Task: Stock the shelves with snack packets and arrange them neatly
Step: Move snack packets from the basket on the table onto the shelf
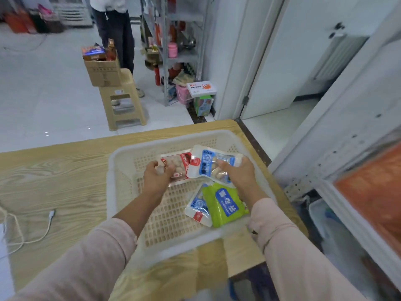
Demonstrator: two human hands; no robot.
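Wooden worktop fills the lower view. A white shelf unit stands just beside its right edge. On the floor beyond the far edge is a beige stool w/ a cardboard box on top.

White slotted basket sits on the worktop's right half, reaching twd the near edge. Inside it, at the near-right corner, a green packet lies partly over a blue-white packet.

Both hands are in the basket's far half. Right hand grasps a second blue-white pack by its near-right end, fingers curled over it. Left hand clutches a red pack by its left end. The two packs touch, blue one overlapping the red one's right side.

A white cable trails along the worktop's left edge.
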